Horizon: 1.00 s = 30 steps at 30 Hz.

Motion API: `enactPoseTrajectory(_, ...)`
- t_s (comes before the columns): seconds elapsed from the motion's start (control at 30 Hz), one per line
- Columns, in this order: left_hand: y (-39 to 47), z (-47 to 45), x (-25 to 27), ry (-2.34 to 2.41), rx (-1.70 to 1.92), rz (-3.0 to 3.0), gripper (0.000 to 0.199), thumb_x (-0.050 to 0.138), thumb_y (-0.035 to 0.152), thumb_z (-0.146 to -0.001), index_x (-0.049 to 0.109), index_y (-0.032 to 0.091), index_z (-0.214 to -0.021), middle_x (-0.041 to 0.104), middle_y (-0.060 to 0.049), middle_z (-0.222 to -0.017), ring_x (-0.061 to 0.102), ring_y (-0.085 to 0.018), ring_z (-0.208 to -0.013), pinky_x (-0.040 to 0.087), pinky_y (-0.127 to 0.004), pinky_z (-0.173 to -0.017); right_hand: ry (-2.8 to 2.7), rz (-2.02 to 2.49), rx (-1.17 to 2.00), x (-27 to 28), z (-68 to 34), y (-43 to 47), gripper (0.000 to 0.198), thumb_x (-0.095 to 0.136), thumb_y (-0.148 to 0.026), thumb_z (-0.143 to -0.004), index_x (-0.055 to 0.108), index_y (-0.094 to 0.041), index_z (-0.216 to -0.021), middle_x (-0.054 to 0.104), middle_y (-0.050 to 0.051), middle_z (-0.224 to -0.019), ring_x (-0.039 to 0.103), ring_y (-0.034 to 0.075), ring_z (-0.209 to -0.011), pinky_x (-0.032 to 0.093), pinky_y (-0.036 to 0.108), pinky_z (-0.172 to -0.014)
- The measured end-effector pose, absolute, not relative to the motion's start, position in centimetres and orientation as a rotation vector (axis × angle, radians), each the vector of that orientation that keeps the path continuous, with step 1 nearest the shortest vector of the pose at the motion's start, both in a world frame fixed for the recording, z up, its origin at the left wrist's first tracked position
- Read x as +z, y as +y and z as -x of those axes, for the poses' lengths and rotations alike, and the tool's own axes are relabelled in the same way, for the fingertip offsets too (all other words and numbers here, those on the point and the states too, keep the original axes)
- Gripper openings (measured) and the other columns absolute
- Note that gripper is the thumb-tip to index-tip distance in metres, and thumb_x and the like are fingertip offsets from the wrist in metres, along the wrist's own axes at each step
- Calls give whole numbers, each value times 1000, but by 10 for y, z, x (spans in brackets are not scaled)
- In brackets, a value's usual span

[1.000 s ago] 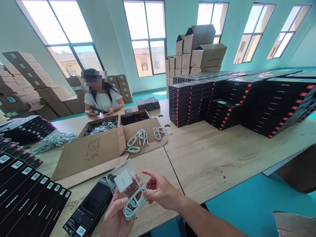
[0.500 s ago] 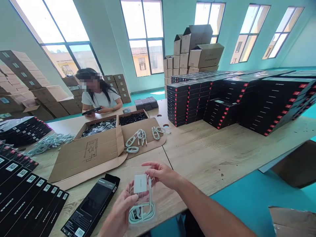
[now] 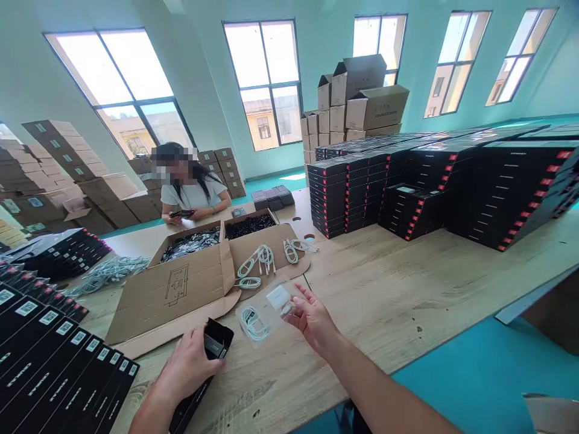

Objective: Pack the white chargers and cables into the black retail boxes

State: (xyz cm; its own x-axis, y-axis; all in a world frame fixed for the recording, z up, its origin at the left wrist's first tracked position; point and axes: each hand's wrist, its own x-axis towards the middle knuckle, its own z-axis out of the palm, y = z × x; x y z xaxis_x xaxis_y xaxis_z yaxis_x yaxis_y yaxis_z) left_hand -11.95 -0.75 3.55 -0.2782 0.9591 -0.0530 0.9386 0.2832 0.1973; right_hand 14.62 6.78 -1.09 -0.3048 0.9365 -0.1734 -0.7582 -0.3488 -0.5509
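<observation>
My left hand [image 3: 186, 361] is wrapped round a slim black retail box [image 3: 218, 339] near the table's front edge; the box's end flap stands open and faces away from me. My right hand [image 3: 313, 316] pinches one end of a clear plastic packet [image 3: 266, 308]. Inside the packet are a small white adapter [image 3: 277, 296], close to my fingertips, and a coiled white cable [image 3: 254, 324]. The packet is tilted, its cable end toward the box. My left hand and wrist hide most of the box's face.
An unfolded carton [image 3: 167, 301] with several white cables [image 3: 257, 262] lies ahead. Behind it are an open box of small parts [image 3: 192, 244] and a seated co-worker [image 3: 192, 193]. Black boxes are stacked at left [image 3: 58, 361] and right [image 3: 335, 193].
My left hand has let go of the packet and moved left onto the black box. My right hand has carried the packet slightly forward and right, and it has turned.
</observation>
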Motion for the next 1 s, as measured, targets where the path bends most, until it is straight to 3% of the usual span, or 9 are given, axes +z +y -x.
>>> enactPoseTrajectory(0.17, -15, 81, 47, 2284, 323, -1997, 90, 66, 39, -65, 38, 14, -147, 54, -20, -147, 48, -37, -139, 39, -49, -113, -612, 475, 1607, 12, -111, 64, 60, 83, -36, -76, 62, -29, -132, 67, 1, -111, 70, 15, -91, 61, 33, -85)
enactPoseTrajectory(0.3, -13, 78, 39, 2369, 639, -2130, 93, 69, 34, -66, 33, 16, -150, 54, -19, -144, 52, -38, -135, 42, -53, -113, -908, 548, 1426, 18, -112, 68, 53, 79, -43, -81, 67, -29, -131, 65, 3, -110, 69, 15, -84, 62, 32, -78)
enactPoseTrajectory(0.47, -7, 79, 30, 2266, 893, -2199, 96, 72, 34, -67, 29, 17, -151, 52, -20, -145, 49, -41, -137, 40, -59, -114, -1103, 592, 1448, 27, -139, 69, 56, 76, -44, -81, 66, -30, -134, 62, 2, -108, 67, 11, -68, 64, 33, -69)
enactPoseTrajectory(0.6, -9, 64, 29, 2054, 1013, -2001, 99, 73, 31, -67, 22, 24, -152, 46, -17, -152, 48, -37, -140, 42, -56, -113, -1246, 656, 1438, 56, -158, 68, 57, 78, -40, -78, 67, -29, -134, 59, 2, -107, 65, 13, -76, 65, 32, -65)
enactPoseTrajectory(0.83, -9, 50, 21, 1852, 1270, -1737, 103, 75, 23, -60, 26, 29, -151, 43, -16, -157, 45, -37, -143, 34, -59, -118, -1582, 703, 1283, 110, -173, 61, 54, 78, -32, -81, 69, -28, -134, 60, 6, -114, 64, 17, -83, 63, 28, -59)
enactPoseTrajectory(1.0, -8, 46, 13, 1666, 1415, -1749, 104, 78, 18, -61, 28, 28, -152, 41, -19, -158, 43, -39, -145, 35, -59, -118, -1596, 577, 1589, 118, -159, 67, 50, 69, -54, -87, 73, -24, -126, 58, 4, -98, 66, 17, -75, 62, 29, -56)
